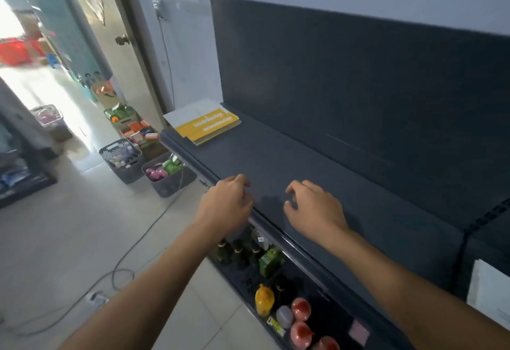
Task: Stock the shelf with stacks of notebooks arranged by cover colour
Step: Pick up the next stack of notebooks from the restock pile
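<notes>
Head view: yellow notebook stack [211, 126] lies flat at the far left end of the dark shelf [317, 173], partly over a white sheet [190, 113], which may be another cover, too blurred to tell. Well along the shelf from it, left hand [226, 206] at the front lip and right hand [314, 209] above the board, both half-curled, holding nothing. Below the shelf, bottles [240, 253] on a lower tier.
</notes>
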`<action>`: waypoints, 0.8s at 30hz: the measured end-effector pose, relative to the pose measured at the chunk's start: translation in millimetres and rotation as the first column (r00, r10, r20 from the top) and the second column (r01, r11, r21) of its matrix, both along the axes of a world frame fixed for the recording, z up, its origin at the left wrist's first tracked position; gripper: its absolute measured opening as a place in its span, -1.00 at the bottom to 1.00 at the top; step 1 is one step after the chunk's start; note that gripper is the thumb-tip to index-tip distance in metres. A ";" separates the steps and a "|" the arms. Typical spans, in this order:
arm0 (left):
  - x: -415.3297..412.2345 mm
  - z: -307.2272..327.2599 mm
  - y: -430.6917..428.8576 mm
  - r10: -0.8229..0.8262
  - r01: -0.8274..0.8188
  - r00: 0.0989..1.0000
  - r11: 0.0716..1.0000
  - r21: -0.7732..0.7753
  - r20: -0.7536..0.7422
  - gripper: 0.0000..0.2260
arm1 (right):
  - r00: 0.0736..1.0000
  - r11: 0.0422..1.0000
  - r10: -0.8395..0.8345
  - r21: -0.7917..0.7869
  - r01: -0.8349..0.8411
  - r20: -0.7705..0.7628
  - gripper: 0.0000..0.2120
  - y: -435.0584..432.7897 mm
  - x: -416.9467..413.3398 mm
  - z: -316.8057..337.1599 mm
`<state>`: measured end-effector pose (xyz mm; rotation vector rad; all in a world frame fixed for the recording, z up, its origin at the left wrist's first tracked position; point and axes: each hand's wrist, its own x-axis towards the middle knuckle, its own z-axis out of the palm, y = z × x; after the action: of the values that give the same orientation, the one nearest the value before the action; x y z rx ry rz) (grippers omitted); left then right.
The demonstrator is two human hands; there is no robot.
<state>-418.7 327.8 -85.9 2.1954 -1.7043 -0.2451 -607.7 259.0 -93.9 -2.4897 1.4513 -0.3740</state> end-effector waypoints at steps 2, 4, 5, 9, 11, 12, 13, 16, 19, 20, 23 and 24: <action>24.9 4.2 1.9 0.037 -0.037 0.999 0.999 -0.006 0.008 -0.72 | 0.999 0.999 0.043 -0.001 -0.043 -0.001 -0.78 -6.3 28.2 5.2; 48.8 7.7 4.1 0.062 -0.061 0.998 0.998 -0.010 0.006 -0.75 | 0.996 0.996 0.087 -0.008 -0.087 0.003 -0.78 -13.6 53.8 10.0; 60.3 8.4 5.1 0.074 -0.074 0.997 0.997 -0.011 0.004 -0.77 | 0.995 0.995 0.104 -0.015 -0.104 0.006 -0.78 -17.3 65.9 11.9; 98.0 8.2 3.9 0.123 -0.123 0.992 0.992 -0.007 -0.011 -0.78 | 0.989 0.989 0.150 -0.015 -0.150 0.000 -0.78 -33.6 108.3 15.3; 114.4 6.2 -2.1 0.131 -0.131 0.991 0.991 0.001 -0.011 -0.78 | 0.989 0.989 0.150 -0.010 -0.150 -0.007 -0.78 -43.7 127.3 14.5; 123.2 5.0 -7.1 0.129 -0.129 0.992 0.992 0.004 -0.011 -0.78 | 0.989 0.989 0.146 -0.010 -0.146 -0.010 -0.78 -49.8 136.6 13.5; 132.4 4.2 -13.5 0.126 -0.126 0.992 0.992 0.005 -0.012 -0.78 | 0.990 0.990 0.140 -0.011 -0.140 -0.013 -0.78 -56.6 145.9 12.4; 161.2 3.2 -37.9 0.109 -0.109 0.994 0.994 -0.012 -0.020 -0.79 | 0.992 0.992 0.126 -0.009 -0.126 -0.019 -0.78 -80.9 173.7 8.3; 188.9 4.7 -67.9 0.094 -0.094 0.995 0.995 -0.014 -0.023 -0.77 | 0.995 0.995 0.098 0.011 -0.098 -0.017 -0.77 -109.8 202.0 3.7; 197.2 5.7 -78.2 0.084 -0.084 0.996 0.996 -0.003 -0.030 -0.77 | 0.996 0.996 0.087 0.022 -0.087 -0.014 -0.77 -119.2 211.0 2.3; 222.5 7.1 -105.9 0.043 -0.043 0.998 0.999 0.019 -0.039 -0.76 | 0.998 0.997 0.056 0.049 -0.057 0.020 -0.78 -147.2 238.5 -3.6; 231.7 7.2 -114.7 0.037 -0.036 0.999 0.999 0.016 -0.039 -0.76 | 0.998 0.997 0.045 0.056 -0.047 0.034 -0.79 -156.5 248.4 -5.5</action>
<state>-187.0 213.1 -78.7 2.2158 -1.6457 -0.2909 -359.3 102.5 -99.4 -2.4559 1.3702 -0.3572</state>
